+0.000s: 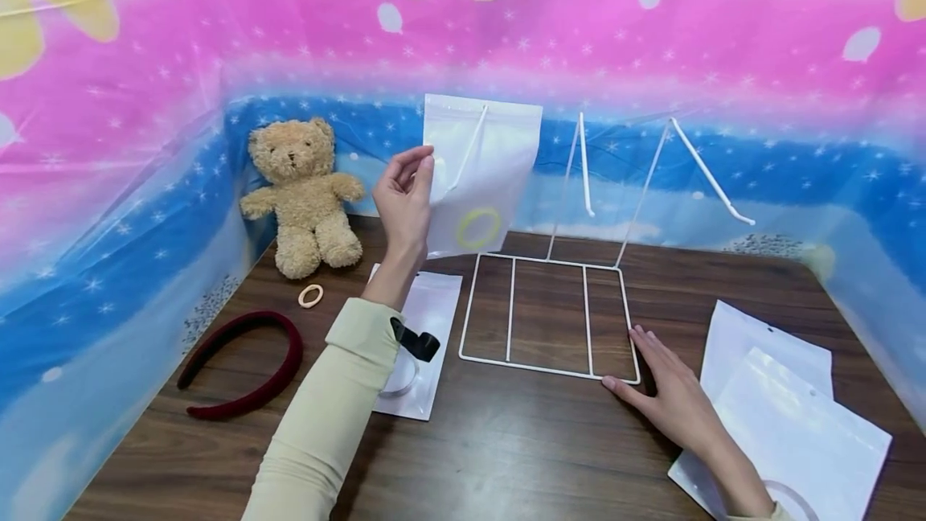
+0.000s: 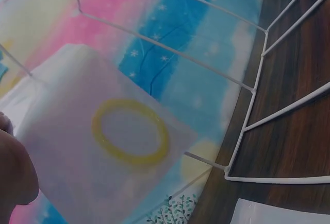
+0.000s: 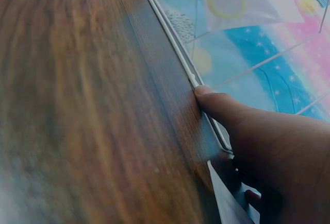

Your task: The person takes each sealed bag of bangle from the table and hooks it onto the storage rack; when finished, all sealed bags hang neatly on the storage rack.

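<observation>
The left hand (image 1: 405, 203) grasps the left edge of a white pouch (image 1: 499, 151) between thumb and fingertips. The pouch hangs at the leftmost prong of a white wire rack (image 1: 587, 320), its long axis near upright, holed end up. The rack's base lies flat, its posts rise at the back, and the prongs slope down toward the person. The right hand (image 1: 669, 392) rests fingers and thumb on the base's near right corner, unclenched.

A lying pouch (image 1: 441, 304), its long axis running away from the person, shows a round outline near its lower end. Inside the hanging pouch a yellow ring (image 2: 136, 159) shows through low down. Two overlapping pouches (image 1: 817, 412) lie at far right, slanted.

On the brown table (image 1: 506, 441), a dark red headband (image 1: 291, 348), a pale ring (image 1: 302, 297) and a teddy bear (image 1: 307, 199) occupy the left. A pink and blue backdrop (image 1: 550, 30) surrounds it.
</observation>
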A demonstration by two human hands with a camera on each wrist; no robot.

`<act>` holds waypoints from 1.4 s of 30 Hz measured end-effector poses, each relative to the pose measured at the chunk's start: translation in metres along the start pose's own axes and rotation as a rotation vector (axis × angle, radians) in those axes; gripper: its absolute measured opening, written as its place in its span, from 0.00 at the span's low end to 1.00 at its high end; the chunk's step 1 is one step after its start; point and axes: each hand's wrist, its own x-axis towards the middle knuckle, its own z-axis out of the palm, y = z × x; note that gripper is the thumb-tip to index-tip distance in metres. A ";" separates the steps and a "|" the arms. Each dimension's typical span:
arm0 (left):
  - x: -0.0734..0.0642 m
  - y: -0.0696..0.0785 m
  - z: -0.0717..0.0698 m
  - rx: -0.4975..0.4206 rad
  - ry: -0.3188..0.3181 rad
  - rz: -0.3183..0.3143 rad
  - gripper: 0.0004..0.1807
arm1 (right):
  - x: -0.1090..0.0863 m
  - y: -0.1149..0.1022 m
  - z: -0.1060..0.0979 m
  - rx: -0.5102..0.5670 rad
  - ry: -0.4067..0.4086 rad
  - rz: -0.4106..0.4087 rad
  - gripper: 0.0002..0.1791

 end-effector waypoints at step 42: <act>-0.079 -0.002 -0.188 1.004 -0.501 -0.317 0.26 | -0.003 -0.007 0.001 0.048 0.011 -0.049 0.53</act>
